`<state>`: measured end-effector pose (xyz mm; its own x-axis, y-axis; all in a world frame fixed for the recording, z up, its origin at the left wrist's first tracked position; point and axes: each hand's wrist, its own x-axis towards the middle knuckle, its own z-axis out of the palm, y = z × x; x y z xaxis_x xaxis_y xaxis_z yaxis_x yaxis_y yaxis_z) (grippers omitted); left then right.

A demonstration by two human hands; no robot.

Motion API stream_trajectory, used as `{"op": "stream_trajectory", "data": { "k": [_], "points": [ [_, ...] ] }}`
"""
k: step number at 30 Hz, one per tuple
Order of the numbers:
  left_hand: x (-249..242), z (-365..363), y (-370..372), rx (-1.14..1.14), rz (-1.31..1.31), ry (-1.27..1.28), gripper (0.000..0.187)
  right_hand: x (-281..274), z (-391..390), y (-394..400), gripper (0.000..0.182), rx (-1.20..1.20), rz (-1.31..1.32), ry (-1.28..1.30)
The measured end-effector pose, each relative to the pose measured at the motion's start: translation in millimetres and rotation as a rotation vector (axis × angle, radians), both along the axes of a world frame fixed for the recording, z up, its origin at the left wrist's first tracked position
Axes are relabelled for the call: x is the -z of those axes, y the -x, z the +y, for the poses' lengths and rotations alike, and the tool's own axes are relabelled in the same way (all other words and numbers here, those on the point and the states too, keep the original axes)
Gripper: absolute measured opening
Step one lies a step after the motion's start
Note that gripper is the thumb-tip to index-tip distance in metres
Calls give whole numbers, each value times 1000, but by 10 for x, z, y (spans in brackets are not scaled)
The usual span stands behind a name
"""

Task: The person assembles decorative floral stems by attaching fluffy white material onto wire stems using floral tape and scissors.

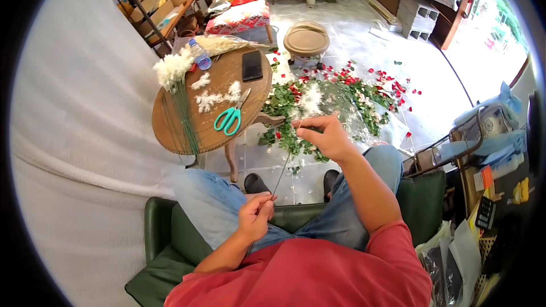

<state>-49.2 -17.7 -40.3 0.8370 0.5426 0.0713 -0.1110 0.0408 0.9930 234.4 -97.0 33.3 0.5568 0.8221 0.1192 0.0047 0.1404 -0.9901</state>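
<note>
Across my lap runs a thin dark stem (281,175), slanting up and away from me. My left hand (256,216) is closed round its lower end. Thumb and forefinger of my right hand (327,136) pinch near its upper end. Just beyond those fingertips shows a fluffy white flower head (310,100), seemingly on this stem. To the left, on the round wooden table (170,119), lie a bunch of similar white flowers (173,71) with long green stems, teal-handled scissors (228,119) and loose white tufts (210,100).
A black phone (252,66) and a water bottle (200,55) share the table. Green leaves and red petals (364,94) litter the floor ahead. Beyond stands a beige stool (306,40). On my right are a metal-framed cart (472,142) and a calculator (485,212).
</note>
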Motion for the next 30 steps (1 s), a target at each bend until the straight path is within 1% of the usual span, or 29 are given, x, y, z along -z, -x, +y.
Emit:
{"op": "stream_trajectory", "data": {
  "k": [1, 2, 4, 5, 7, 11, 13, 14, 16, 17, 18, 19, 20, 22, 24, 25, 26, 27, 28, 29, 30],
  "points": [
    [12, -7, 35, -24, -24, 34, 20, -12, -2, 12, 25, -20, -73, 14],
    [6, -5, 49, -21, -22, 32, 20, -10, -6, 9, 25, -17, -72, 12],
    [-20, -1, 86, -47, -58, 151, 21, 2, -8, 2, 26, -12, -156, 16],
    [-33, 8, 100, -47, -58, 150, 21, 0, -11, -8, 26, -12, -156, 16],
    [-55, 39, 125, -10, -41, 226, 22, -13, -34, -34, 26, -49, -124, 5],
    [-109, 73, 158, -28, -13, 226, 21, -43, -79, -70, 26, -113, -64, -43],
    [-225, 96, 164, -34, 25, 178, 20, -75, -102, -68, 25, -70, -231, 25],
    [-243, 109, 170, -35, 28, 177, 20, -67, -104, -75, 25, -71, -228, 24],
    [-281, 137, 187, -79, -19, 88, 20, -48, -66, -84, 25, -41, -261, 11],
    [-314, 141, 180, -84, -19, 84, 20, -27, -42, -57, 24, -58, -208, -11],
    [-355, 135, 161, -118, 14, 2, 19, -10, -17, -25, 24, -61, -208, -15],
    [-375, 125, 144, -150, 47, -79, 19, 4, 4, 11, 24, -90, -87, 24],
    [-376, 117, 135, -148, 46, -81, 19, 8, 21, 48, 24, -118, 34, 64],
    [-368, 103, 111, -160, 163, -307, 18, 36, 51, 102, 22, -125, 81, 34],
    [-345, 58, 72, -155, 164, -336, 18, 156, 112, 95, 19, -87, 133, -59],
    [-330, 43, 68, -159, 168, -364, 17, 161, 107, 87, 19, -91, 133, -60],
    [-305, 48, 85, -167, 171, -365, 17, 155, 95, 81, 19, -33, 159, -73],
    [-263, 62, 107, -126, 176, -403, 17, 147, 93, 76, 19, 21, 185, -86],
    [-215, 83, 122, -87, 181, -443, 16, 154, 95, 45, 19, 6, 185, -89],
    [-142, 118, 121, -102, 183, -446, 16, 160, 87, -9, 19, 120, 175, -112],
    [-56, 164, 112, -79, 89, -576, 16, 166, 79, -65, 18, 236, 165, -136]
  ]
}}
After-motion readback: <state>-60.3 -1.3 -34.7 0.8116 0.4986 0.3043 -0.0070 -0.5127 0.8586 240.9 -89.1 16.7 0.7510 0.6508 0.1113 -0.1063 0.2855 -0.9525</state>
